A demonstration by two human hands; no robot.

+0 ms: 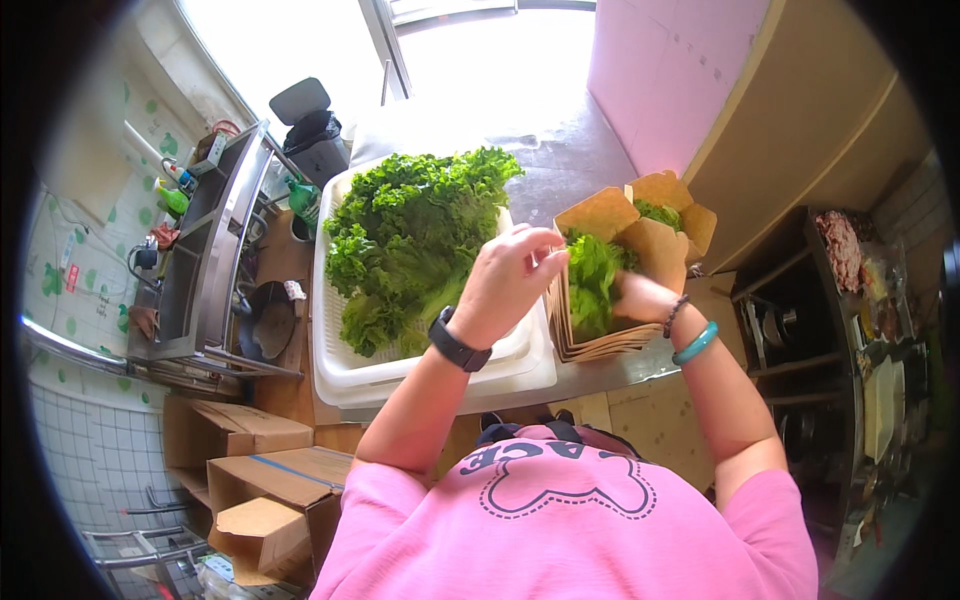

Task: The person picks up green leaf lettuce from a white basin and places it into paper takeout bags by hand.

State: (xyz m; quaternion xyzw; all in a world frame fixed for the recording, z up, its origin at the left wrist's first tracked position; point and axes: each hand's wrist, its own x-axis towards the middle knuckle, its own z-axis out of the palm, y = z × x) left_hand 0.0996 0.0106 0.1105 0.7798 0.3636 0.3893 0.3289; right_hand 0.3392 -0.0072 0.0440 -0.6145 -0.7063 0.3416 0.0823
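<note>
Green leaf lettuce (420, 232) is heaped in a white plastic basket (327, 315) on the left of the steel table. To its right stands an open kraft paper box (561, 311), apparently several nested together, with lettuce leaves (592, 281) inside. My left hand (514, 259), above a black wrist strap, is at the box's left rim with fingers bent; whether it touches the rim is unclear. Inside the box, my right hand (646, 300) is against the leaves, blurred, its fingertips hidden. Just behind is another open kraft box (697, 229) holding lettuce (660, 215).
A steel table (555, 176) lies before me, bounded on the right by a pink panel (667, 67). Steel sinks (214, 262) and a bin (319, 150) are on the left. Cardboard cartons (262, 472) sit low at left; a loaded rack (810, 322) stands at right.
</note>
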